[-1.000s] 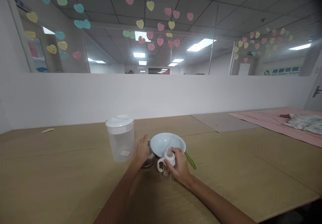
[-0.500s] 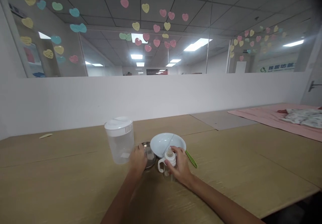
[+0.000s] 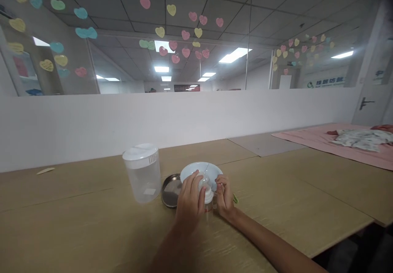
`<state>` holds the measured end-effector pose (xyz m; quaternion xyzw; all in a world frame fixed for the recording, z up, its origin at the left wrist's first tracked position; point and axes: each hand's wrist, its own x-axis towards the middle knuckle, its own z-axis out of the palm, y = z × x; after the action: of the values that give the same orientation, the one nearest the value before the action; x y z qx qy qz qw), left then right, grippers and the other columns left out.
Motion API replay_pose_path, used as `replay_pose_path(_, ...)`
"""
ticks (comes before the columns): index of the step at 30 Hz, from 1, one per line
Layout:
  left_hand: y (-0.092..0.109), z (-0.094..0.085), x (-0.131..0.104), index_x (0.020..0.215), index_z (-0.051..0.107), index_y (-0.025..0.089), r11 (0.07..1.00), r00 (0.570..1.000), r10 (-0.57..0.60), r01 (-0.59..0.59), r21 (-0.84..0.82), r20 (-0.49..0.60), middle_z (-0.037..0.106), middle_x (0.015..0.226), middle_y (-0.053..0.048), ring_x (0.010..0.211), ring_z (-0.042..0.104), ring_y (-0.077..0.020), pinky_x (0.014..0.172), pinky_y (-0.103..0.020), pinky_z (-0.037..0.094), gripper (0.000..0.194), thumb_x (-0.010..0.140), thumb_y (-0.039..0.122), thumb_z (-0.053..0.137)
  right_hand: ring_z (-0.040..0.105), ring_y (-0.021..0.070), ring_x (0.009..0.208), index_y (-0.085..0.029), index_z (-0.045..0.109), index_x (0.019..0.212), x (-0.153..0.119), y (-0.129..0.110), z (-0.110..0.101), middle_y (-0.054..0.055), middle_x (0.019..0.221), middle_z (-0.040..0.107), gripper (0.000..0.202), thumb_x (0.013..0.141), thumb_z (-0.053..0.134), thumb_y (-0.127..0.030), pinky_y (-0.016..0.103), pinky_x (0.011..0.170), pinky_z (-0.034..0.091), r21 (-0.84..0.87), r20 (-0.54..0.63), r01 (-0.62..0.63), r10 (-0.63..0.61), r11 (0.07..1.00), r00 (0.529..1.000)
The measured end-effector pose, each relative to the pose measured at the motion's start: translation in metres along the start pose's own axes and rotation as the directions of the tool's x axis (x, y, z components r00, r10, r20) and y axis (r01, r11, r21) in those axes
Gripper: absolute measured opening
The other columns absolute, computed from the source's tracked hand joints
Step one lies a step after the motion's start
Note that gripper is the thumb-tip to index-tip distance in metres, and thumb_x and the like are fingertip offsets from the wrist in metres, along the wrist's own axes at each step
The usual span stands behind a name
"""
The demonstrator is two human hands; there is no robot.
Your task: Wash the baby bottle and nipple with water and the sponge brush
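A baby bottle (image 3: 208,204) with a white collar stands upright on the table in front of a white bowl (image 3: 196,167). My left hand (image 3: 189,197) is closed around a clear domed cap (image 3: 205,179), which sits over the top of the bottle; whether it is seated cannot be seen. On the bottle's right side, my right hand (image 3: 225,195) has its fingers curled at the handle, which they mostly hide. To the left of the bowl lies a round metal dish (image 3: 168,197), partly behind my left hand.
A clear plastic tub (image 3: 143,179) with a white lid stands left of the dish. The green handle (image 3: 235,198) of a utensil shows right of my right hand. A pink cloth (image 3: 310,142) with patterned fabric (image 3: 357,139) lies at the far right, below the wall.
My left hand has moved right from the metal dish to the bottle, bringing the clear cap over its teat. My right hand has shifted from the collar to the handle side.
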<state>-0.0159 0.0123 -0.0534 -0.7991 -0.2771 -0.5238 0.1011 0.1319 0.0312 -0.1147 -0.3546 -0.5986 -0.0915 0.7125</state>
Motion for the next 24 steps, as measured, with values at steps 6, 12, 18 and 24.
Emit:
replay_pose_path(6, -0.004, 0.019, -0.023, 0.125, 0.047, 0.02, 0.986, 0.99, -0.109, 0.12, -0.119, 0.09, 0.049, 0.133, -0.012, 0.125, 0.046, -0.0216, 0.1, -0.038, 0.042, 0.033, 0.094, 0.022, 0.036, 0.05, 0.0242, 0.114, -0.019, 0.041, 0.125, -0.005, -0.011, -0.001, 0.014, 0.12, 0.053, 0.037, 0.094, 0.034, -0.036, 0.045, 0.096, 0.043, 0.001, 0.194, -0.014, 0.013, 1.0, 0.981)
replay_pose_path(12, 0.006, 0.031, -0.04, 0.138, 0.031, 0.018, 0.943, 0.962, -0.27, 0.272, -0.192, 0.037, 0.048, 0.135, -0.015, 0.126, 0.045, -0.0225, 0.102, -0.042, 0.041, 0.046, 0.094, 0.026, 0.038, 0.054, 0.0242, 0.11, -0.019, 0.046, 0.125, -0.006, -0.014, 0.0, 0.013, 0.118, 0.058, 0.037, 0.092, 0.04, -0.035, 0.044, 0.093, 0.046, -0.024, 0.256, -0.036, 0.041, 0.999, 0.966)
replay_pose_path(18, 0.006, 0.03, -0.045, 0.138, 0.034, 0.021, 0.943, 0.959, -0.28, 0.283, -0.173, 0.041, 0.053, 0.132, -0.012, 0.122, 0.05, -0.0219, 0.1, -0.041, 0.043, 0.046, 0.093, 0.027, 0.041, 0.058, 0.022, 0.106, -0.019, 0.046, 0.121, -0.007, -0.014, 0.002, 0.012, 0.114, 0.061, 0.033, 0.091, 0.042, -0.033, 0.04, 0.089, 0.05, -0.02, 0.237, -0.082, 0.084, 0.996, 0.968)
replay_pose_path(24, 0.004, 0.028, -0.045, 0.135, 0.039, 0.021, 0.941, 0.953, -0.298, 0.303, -0.149, 0.056, 0.056, 0.128, -0.011, 0.118, 0.053, -0.0219, 0.097, -0.041, 0.044, 0.043, 0.093, 0.028, 0.041, 0.059, 0.0233, 0.106, -0.017, 0.045, 0.123, -0.011, -0.011, 0.003, 0.013, 0.115, 0.06, 0.038, 0.088, 0.047, -0.032, 0.04, 0.088, 0.05, -0.007, 0.241, -0.072, 0.071, 0.997, 0.968)
